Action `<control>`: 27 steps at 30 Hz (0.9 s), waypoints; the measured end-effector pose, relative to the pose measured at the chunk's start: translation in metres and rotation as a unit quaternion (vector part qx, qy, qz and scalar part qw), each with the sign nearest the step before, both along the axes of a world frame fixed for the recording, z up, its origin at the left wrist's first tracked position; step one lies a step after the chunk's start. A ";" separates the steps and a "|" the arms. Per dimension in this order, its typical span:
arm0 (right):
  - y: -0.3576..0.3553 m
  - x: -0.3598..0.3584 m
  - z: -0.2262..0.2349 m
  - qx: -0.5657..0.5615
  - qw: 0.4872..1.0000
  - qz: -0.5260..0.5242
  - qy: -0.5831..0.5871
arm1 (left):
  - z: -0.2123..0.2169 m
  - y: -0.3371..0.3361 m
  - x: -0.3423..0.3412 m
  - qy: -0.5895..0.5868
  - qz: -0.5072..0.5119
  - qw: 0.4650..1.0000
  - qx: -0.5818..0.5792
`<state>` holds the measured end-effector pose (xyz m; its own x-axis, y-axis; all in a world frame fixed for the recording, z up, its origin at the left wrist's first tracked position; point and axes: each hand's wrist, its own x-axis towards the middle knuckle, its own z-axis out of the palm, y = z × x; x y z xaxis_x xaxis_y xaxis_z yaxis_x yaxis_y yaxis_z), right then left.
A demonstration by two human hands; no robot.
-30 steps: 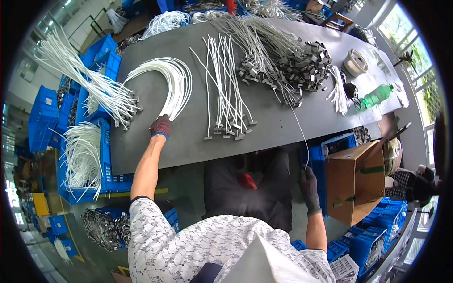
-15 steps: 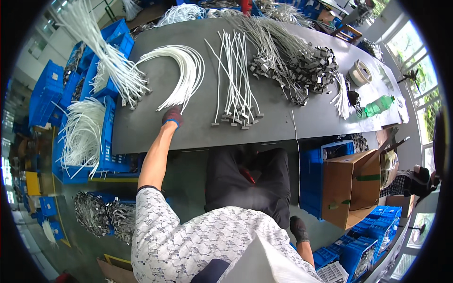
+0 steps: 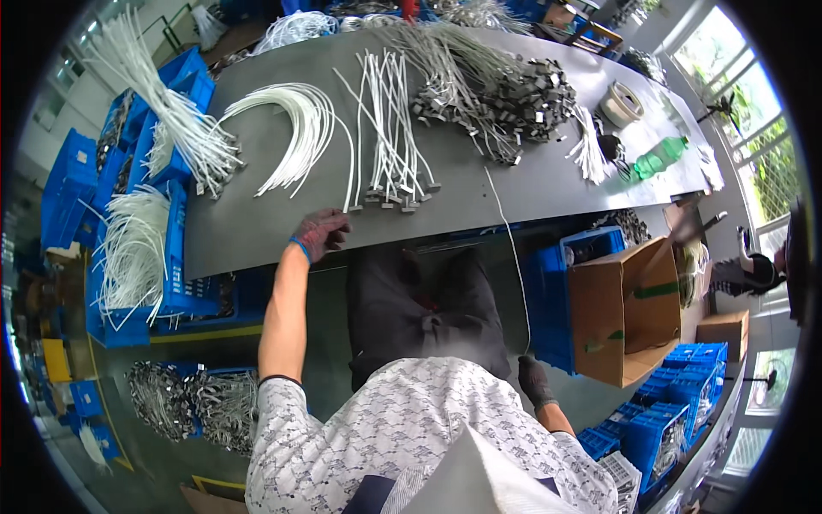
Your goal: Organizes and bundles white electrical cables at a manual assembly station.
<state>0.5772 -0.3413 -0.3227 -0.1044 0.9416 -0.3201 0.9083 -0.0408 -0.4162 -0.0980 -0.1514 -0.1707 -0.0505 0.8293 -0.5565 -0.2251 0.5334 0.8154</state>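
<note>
My left hand (image 3: 321, 235), in a dark and reddish glove, is at the table's near edge with its fingertips on the lower end of a white cord (image 3: 350, 163). This cord bows out from a curved bundle of white cords (image 3: 308, 141). To its right lies a straighter group of white cords (image 3: 392, 137) with small grey end pieces. My right hand (image 3: 535, 381), also in a dark glove, hangs low beside my leg. The end of a thin pale cord (image 3: 517, 257) hanging over the table edge meets its fingers; whether they grip it is too small to tell.
A large heap of cords with dark metal end pieces (image 3: 531, 98) lies on the grey table (image 3: 274, 218). A tape roll (image 3: 622, 104) and a green bottle (image 3: 661, 158) are at the right. Blue crates (image 3: 175, 257) stand left; a cardboard box (image 3: 599, 317) stands below right.
My left hand has moved right and nearer from the curved bundle, and one white cord now stands away from it. My right hand has come up to the hanging cord's end.
</note>
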 end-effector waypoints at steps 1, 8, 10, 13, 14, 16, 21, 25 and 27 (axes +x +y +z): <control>0.005 -0.008 0.003 0.003 1.000 -0.003 0.000 | -0.007 0.007 0.022 -0.058 0.006 0.998 0.011; 0.064 -0.075 0.048 0.085 0.993 0.020 0.077 | 0.003 0.109 0.252 -0.269 -0.026 0.960 0.081; 0.082 -0.081 0.053 0.055 0.996 0.052 0.045 | 0.000 0.139 0.300 -0.298 0.073 0.943 0.131; 0.089 -0.070 0.050 0.012 0.998 0.056 0.000 | 0.006 0.180 0.318 -0.277 0.205 0.922 0.178; 0.086 -0.061 0.045 0.010 0.999 0.050 0.003 | 0.013 0.191 0.313 -0.286 0.216 0.911 0.204; 0.075 -0.044 0.035 -0.033 0.998 0.036 -0.046 | 0.026 0.206 0.295 -0.292 0.225 0.901 0.230; 0.061 -0.025 0.021 -0.081 0.995 0.025 -0.059 | 0.045 0.212 0.277 -0.213 0.270 0.900 0.267; 0.071 -0.034 0.020 -0.060 0.997 0.044 -0.025 | 0.041 0.193 0.279 -0.313 0.154 0.910 0.223; 0.074 -0.037 0.021 -0.044 0.998 0.054 -0.005 | 0.026 0.169 0.291 -0.297 0.040 0.934 0.194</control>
